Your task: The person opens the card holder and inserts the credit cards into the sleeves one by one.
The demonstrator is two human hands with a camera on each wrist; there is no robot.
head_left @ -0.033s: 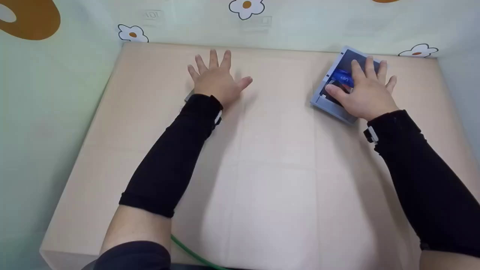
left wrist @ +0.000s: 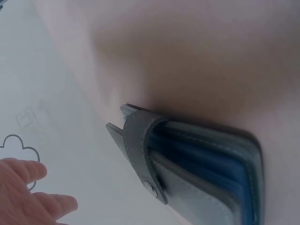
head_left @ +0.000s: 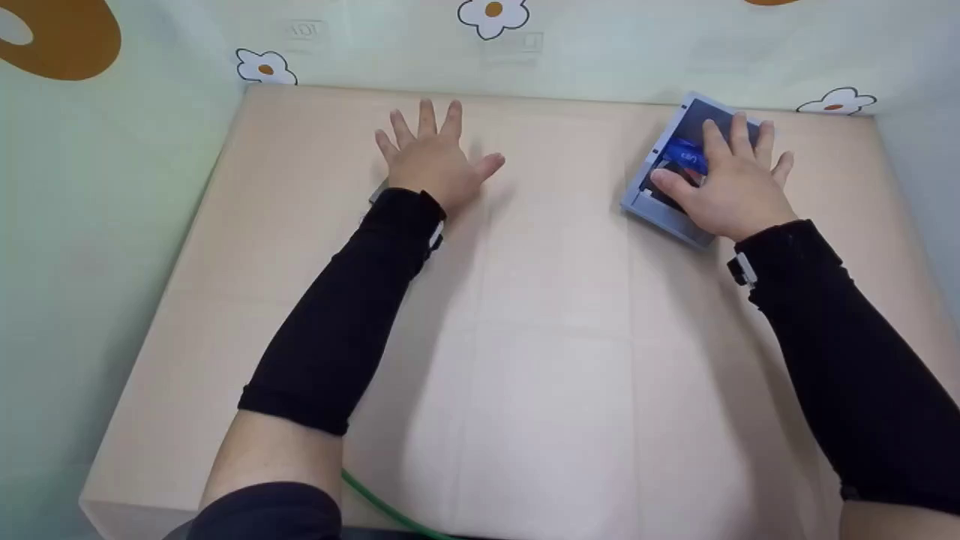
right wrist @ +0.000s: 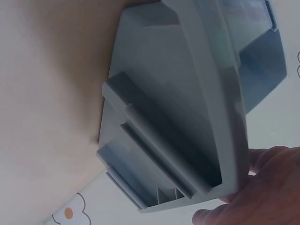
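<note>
My left hand [head_left: 431,161] is held with its fingers spread above the far left part of the table. In the left wrist view a grey leather wallet [left wrist: 197,187], with a snapped strap and a blue inside, lies near that hand's fingers [left wrist: 23,173]. My right hand [head_left: 735,176] has its fingers spread over a grey-blue plastic box [head_left: 667,217], partly covering it. A blue packet [head_left: 684,154] and dark items show inside; the rest is hidden by the hand. The right wrist view shows the box's ribbed grey side [right wrist: 154,136]; contact with the hand is unclear.
A beige cover [head_left: 555,337] spreads over the table. Pale walls with printed flowers [head_left: 495,16] rise behind and at both sides. A green cable [head_left: 382,506] runs along the near edge by the left arm.
</note>
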